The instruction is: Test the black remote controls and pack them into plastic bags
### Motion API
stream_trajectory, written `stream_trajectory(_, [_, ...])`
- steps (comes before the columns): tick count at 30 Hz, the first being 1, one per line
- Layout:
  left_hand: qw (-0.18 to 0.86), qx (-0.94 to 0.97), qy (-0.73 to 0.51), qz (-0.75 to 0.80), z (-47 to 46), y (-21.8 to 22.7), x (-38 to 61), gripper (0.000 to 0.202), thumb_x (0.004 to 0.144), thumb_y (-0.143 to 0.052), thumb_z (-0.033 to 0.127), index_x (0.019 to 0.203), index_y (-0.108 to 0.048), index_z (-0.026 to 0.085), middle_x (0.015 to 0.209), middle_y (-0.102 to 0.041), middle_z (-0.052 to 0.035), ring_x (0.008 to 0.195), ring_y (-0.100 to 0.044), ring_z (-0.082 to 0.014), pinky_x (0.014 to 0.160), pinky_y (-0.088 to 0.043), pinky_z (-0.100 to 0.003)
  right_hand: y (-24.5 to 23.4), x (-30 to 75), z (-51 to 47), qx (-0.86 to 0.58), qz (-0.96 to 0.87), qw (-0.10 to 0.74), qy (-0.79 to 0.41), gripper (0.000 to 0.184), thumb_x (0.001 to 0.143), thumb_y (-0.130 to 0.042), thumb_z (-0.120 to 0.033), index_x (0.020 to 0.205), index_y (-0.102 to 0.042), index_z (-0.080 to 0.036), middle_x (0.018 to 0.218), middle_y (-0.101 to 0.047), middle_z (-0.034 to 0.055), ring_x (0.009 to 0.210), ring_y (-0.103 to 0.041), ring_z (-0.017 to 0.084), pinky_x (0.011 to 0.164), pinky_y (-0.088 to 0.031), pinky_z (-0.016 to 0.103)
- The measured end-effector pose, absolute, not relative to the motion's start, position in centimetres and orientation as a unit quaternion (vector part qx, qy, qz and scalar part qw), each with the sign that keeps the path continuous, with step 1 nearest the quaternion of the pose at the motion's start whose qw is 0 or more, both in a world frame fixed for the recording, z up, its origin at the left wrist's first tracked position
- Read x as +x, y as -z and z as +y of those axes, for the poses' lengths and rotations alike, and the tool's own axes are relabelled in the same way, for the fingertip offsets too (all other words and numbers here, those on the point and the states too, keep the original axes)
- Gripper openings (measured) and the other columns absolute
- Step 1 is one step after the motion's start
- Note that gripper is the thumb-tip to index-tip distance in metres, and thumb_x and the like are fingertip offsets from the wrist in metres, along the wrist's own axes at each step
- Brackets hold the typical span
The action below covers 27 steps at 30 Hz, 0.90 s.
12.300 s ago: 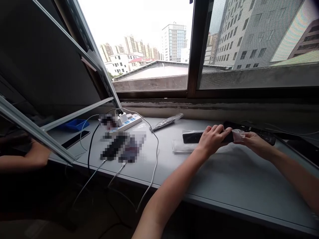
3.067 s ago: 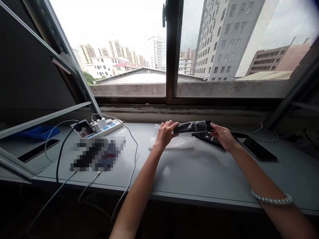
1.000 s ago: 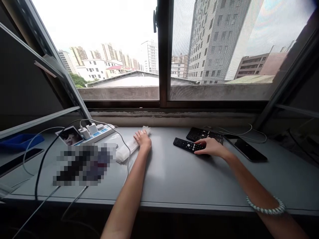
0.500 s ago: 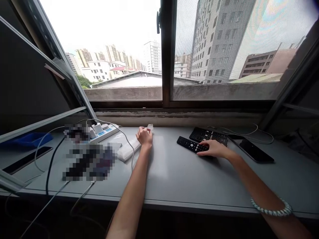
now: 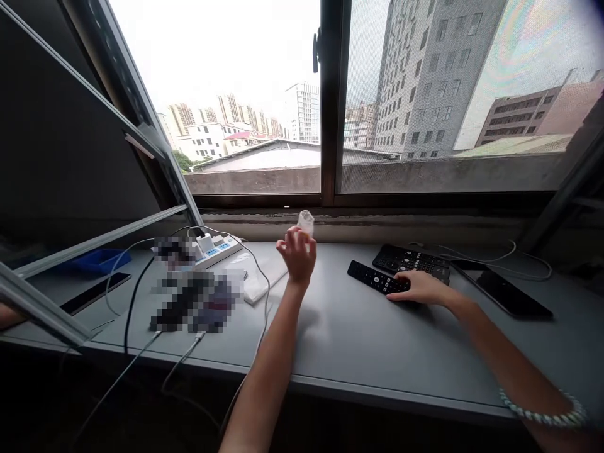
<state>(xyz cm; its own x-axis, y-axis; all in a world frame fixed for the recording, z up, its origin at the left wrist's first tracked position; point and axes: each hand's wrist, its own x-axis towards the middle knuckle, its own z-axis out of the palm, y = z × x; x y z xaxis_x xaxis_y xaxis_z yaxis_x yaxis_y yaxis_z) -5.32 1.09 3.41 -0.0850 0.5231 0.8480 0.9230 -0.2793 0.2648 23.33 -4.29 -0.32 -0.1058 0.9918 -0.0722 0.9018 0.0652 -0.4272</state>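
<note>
1 black remote [image 5: 374, 278] lying flat on the grey desk [image 5: 358, 346], angled, button side up, right of centre. Right hand [image 5: 425, 288] on its near right end, thumb and fingers in a narrow grip around it. 1 beaded bracelet [image 5: 542, 412] on that forearm

Left hand [image 5: 298, 255] up off the desk, well apart from the remote, fingers curled in on 1 clear plastic wrap [image 5: 306, 221] – wrap sticks up above the fingers, its lower end hidden behind them. 1 flattened plastic sleeve [image 5: 257, 289] on the desk just left of that hand, 1 white cable [image 5: 268, 302] looping across it

Just behind the remote: dark keypad remotes [image 5: 410, 261], lying close together, exact count cannot be told. Right of those, 1 black slab device [image 5: 503, 289], screen up, and 1 thin white cord [image 5: 512, 251] at the back

Left side: 1 white power strip [image 5: 226, 251] with at least 2 white plugs [image 5: 204, 242], 2 pixelated areas (contents unreadable), 1 blue tray [image 5: 101, 261], 1 long dark device [image 5: 97, 294], 1 black cable [image 5: 131, 308]. 1 other person's arm [image 5: 7, 316] at the left edge, mostly cut off

Back: 1 window with 2 panes in view, 1 handle [image 5: 316, 53], buildings outside – not counted
</note>
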Motion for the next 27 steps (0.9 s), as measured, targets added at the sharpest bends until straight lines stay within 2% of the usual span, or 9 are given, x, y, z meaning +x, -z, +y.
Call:
stream_trajectory(2, [0.225, -0.706, 0.433, -0.514, 0.4, -3.1, -4.0, 0.011, 0.084, -0.043, 0.015, 0.084, -0.052, 0.02, 0.111, -0.058, -0.0088, 0.102, -0.053, -0.0209, 0.09, -0.029, -0.037, 0.2, 23.3, -4.3, -0.658, -0.722, 0.113, -0.179, 0.066, 0.059, -0.059, -0.068, 0.103, -0.065, -0.02, 0.113, -0.064, 0.01, 0.102, -0.057, 0.031, 0.081, -0.045, 0.035])
stream_trajectory(6, [0.21, -0.832, 0.306, -0.413, -0.3, -1.9, -1.6, 0.031, 0.08, -0.034, -0.001, 0.089, -0.053, 0.022, 0.117, -0.055, -0.0049, 0.098, -0.055, -0.0152, 0.091, -0.028, -0.032, 0.1, 23.1, -4.3, -0.659, -0.727, 0.121, -0.151, 0.059, 0.061, -0.058, -0.066, 0.1, -0.064, -0.021, 0.107, -0.066, 0.0082, 0.099, -0.059, 0.03, 0.079, -0.045, 0.034])
stream_trajectory(10, [0.151, -0.87, 0.194, -0.428, 0.1, -0.9, -1.1, 0.029, 0.075, -0.037, -0.002, 0.088, -0.052, 0.02, 0.123, -0.05, -0.0065, 0.091, -0.056, -0.0158, 0.091, -0.03, -0.031, -0.1, 22.5, -4.5, -0.679, -0.714, 0.127, -0.113, 0.054, 0.064, -0.058, -0.063, 0.098, -0.064, -0.022, 0.103, -0.068, 0.0072, 0.095, -0.06, 0.029, 0.074, -0.045, 0.035])
stream_trajectory(14, [0.088, -0.841, 0.175, -0.504, 1.2, -0.7, -2.3, 0.022, 0.074, -0.041, 0.003, 0.085, -0.051, 0.018, 0.101, -0.06, -0.0071, 0.088, -0.058, -0.0191, 0.093, -0.029, -0.034, -0.5, 22.1, -4.7, -0.698, -0.694, 0.164, -0.062, 0.047, 0.069, -0.058, -0.056, 0.103, -0.064, -0.025, 0.098, -0.069, 0.0057, 0.096, -0.061, 0.029, 0.072, -0.044, 0.034])
stream_trajectory(16, [0.067, -0.818, 0.201, -0.535, 1.8, -1.1, -3.0, 0.025, 0.073, -0.039, 0.002, 0.088, -0.051, 0.018, 0.087, -0.063, -0.0052, 0.084, -0.059, -0.0191, 0.092, -0.03, -0.034, -0.9, 22.1, -4.8, -0.705, -0.683, 0.186, -0.035, 0.04, 0.072, -0.058, -0.051, 0.103, -0.065, -0.027, 0.091, -0.071, 0.0038, 0.092, -0.062, 0.028, 0.069, -0.044, 0.033])
stream_trajectory(19, [0.057, -0.778, 0.269, -0.565, 2.3, -2.1, -3.7, 0.032, 0.072, -0.039, 0.001, 0.098, -0.048, 0.018, 0.08, -0.064, -0.0027, 0.08, -0.06, -0.0182, 0.09, -0.03, -0.033, -1.7, 22.0, -4.9, -0.704, -0.673, 0.227, 0.01, 0.03, 0.074, -0.059, -0.044, 0.101, -0.066, -0.032, 0.09, -0.071, 0.0005, 0.087, -0.064, 0.026, 0.065, -0.043, 0.032])
stream_trajectory(23, [0.075, -0.762, 0.338, -0.547, 2.3, -2.7, -3.7, 0.03, 0.079, -0.048, 0.014, 0.108, -0.048, 0.02, 0.097, -0.063, -0.0056, 0.091, -0.058, -0.0205, 0.089, -0.03, -0.035, -2.3, 21.8, -5.0, -0.681, -0.665, 0.299, 0.067, 0.028, 0.077, -0.059, -0.039, 0.104, -0.065, -0.035, 0.096, -0.071, -0.0033, 0.089, -0.065, 0.023, 0.064, -0.044, 0.029])
stream_trajectory(25, [0.082, -0.778, 0.314, -0.537, 2.1, -2.6, -3.5, 0.02, 0.084, -0.049, 0.027, 0.102, -0.054, 0.02, 0.096, -0.062, -0.0064, 0.092, -0.057, -0.0218, 0.088, -0.031, -0.036, -2.4, 21.8, -5.1, -0.665, -0.666, 0.325, 0.087, 0.031, 0.077, -0.06, -0.036, 0.108, -0.064, -0.035, 0.1, -0.07, -0.0044, 0.09, -0.065, 0.022, 0.063, -0.045, 0.028])
stream_trajectory(27, [0.08, -0.8, 0.26, -0.535, 1.9, -2.3, -3.4, 0.019, 0.087, -0.046, 0.033, 0.086, -0.061, 0.02, 0.092, -0.062, -0.0064, 0.088, -0.057, -0.0212, 0.087, -0.032, -0.037, -2.3, 21.8, -5.1, -0.645, -0.676, 0.341, 0.099, 0.034, 0.078, -0.06, -0.032, 0.112, -0.062, -0.035, 0.102, -0.07, -0.0046, 0.089, -0.065, 0.021, 0.059, -0.045, 0.027])
